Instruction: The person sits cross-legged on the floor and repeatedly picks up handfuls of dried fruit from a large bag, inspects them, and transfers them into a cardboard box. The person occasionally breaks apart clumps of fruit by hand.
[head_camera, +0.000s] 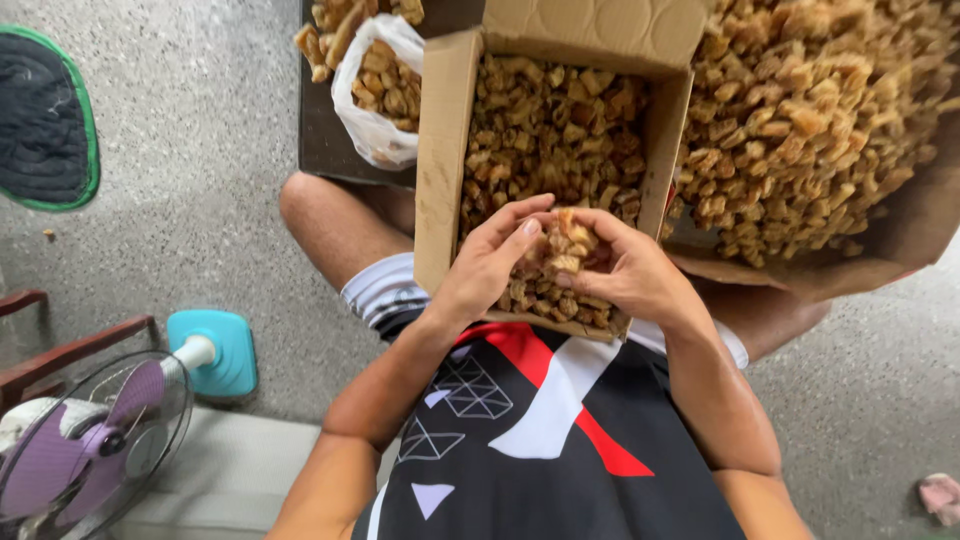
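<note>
Nearest the lens, a black jersey (540, 450) with red and white panels and thin triangle outlines, bare forearms rising from it on either side. Low at the left, a small purple-bladed fan (85, 440) in a wire cage on a turquoise base. Just above the jersey, striped shorts (385, 293) over a bare knee. Cupped together over the near end of an open cardboard box (440, 170): left hand (490, 265) and right hand (625, 272), fingers curled inward, clasping between them a clump of golden-brown fried pieces (560, 250). Clump held just above the box's contents, touching both palms. Inside the box, more of the same crisp chunks, filling it nearly to the rim. To the right, just beside the box, a large heap of fried pieces (810, 110) on brown paper. Farther left, a white plastic bag (375, 130) holding the same snack. Far left, a dark mat (45, 115) edged in green on speckled floor.
</note>
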